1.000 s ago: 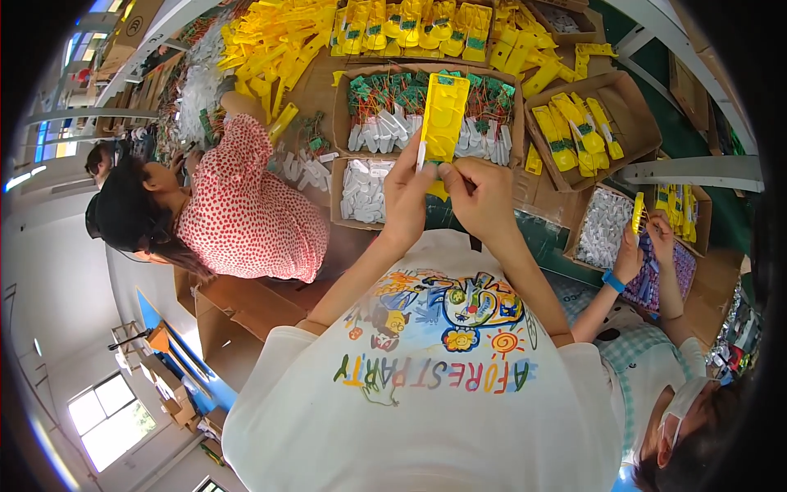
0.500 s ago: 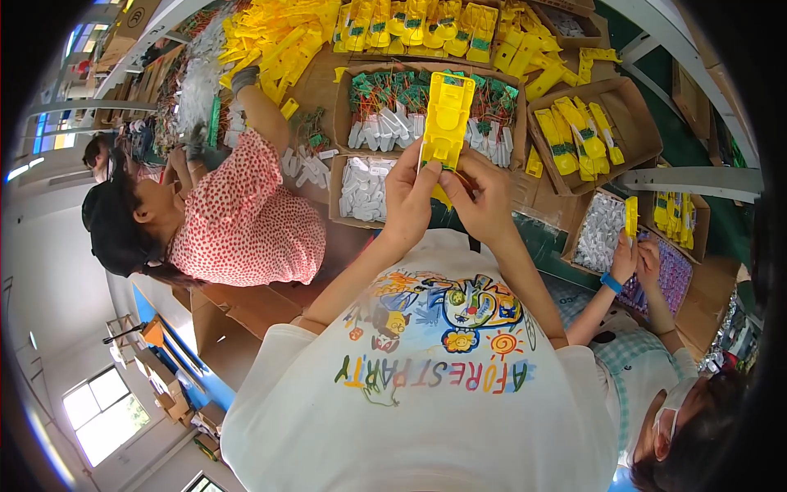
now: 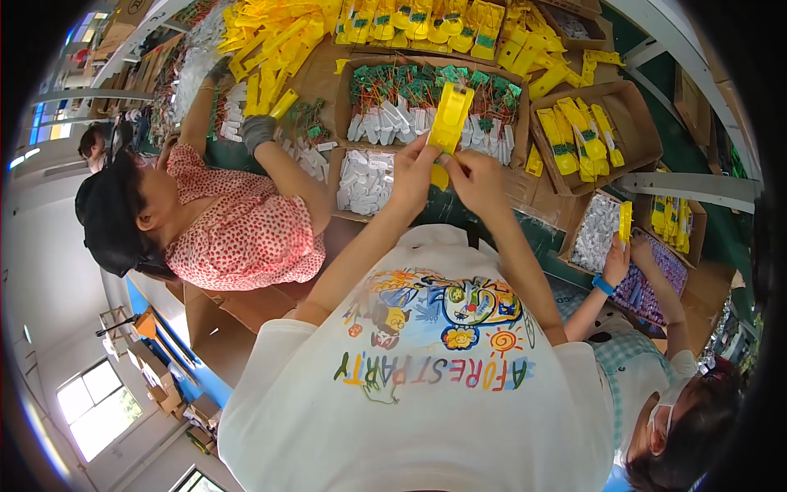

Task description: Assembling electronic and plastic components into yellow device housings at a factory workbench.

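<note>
A long yellow plastic casing (image 3: 452, 115) stands tilted up in front of me, above the boxes. My left hand (image 3: 415, 176) is closed around its middle, thumb and fingers on its sides. My right hand (image 3: 482, 182) is closed at the casing's lower part, with thumb and fingertips pressed against it; whether a small part sits between them is hidden. Just beyond the casing is a cardboard box (image 3: 338, 107) of green circuit boards with orange wires and white plastic pieces. Nearer and to the left, a box of small white plastic pieces (image 3: 365, 182) stands beside my left hand.
Yellow casings fill a box (image 3: 422, 51) at the back, and more lie in a pile (image 3: 275, 37). Another box (image 3: 639, 107) holds casings at right. A co-worker's gloved hand (image 3: 259, 131) is at left; another co-worker's hand (image 3: 616, 264) holds a casing at right.
The casing has turned from showing its hollow inside to a narrower view, and sits slightly lower. Both my hands stay on it. The left co-worker's arms have shifted, one gloved hand coming nearer.
</note>
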The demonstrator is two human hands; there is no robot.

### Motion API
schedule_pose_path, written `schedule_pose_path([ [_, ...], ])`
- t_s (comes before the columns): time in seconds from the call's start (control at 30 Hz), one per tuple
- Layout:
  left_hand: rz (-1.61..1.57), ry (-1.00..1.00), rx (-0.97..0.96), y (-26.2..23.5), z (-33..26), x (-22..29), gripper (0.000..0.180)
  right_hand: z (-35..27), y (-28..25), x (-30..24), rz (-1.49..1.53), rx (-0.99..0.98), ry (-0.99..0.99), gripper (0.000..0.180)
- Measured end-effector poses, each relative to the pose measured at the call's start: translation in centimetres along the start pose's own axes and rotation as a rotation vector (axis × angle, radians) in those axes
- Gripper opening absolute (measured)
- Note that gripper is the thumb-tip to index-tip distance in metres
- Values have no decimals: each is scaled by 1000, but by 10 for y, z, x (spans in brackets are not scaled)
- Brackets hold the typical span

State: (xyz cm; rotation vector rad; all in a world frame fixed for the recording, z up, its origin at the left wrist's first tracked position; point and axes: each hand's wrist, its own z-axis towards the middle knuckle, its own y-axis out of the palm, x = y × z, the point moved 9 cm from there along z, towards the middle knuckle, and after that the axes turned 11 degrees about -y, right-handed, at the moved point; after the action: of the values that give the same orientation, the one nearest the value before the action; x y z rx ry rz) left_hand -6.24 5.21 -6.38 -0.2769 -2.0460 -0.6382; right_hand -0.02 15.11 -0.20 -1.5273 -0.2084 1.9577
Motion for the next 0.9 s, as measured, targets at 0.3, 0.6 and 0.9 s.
schedule_pose_path([
  [0.3, 212, 159, -111, 6, -15, 61, 36, -5, -62, -7, 1020, -191, 258, 55],
  [0.6, 394, 38, -8, 3, -24, 41, 30, 42, -89, 9, 632, 183, 73, 26],
  [0.9, 521, 220, 25, 19, -32, 35, 28, 60, -48, -12, 481, 178, 54, 32],
])
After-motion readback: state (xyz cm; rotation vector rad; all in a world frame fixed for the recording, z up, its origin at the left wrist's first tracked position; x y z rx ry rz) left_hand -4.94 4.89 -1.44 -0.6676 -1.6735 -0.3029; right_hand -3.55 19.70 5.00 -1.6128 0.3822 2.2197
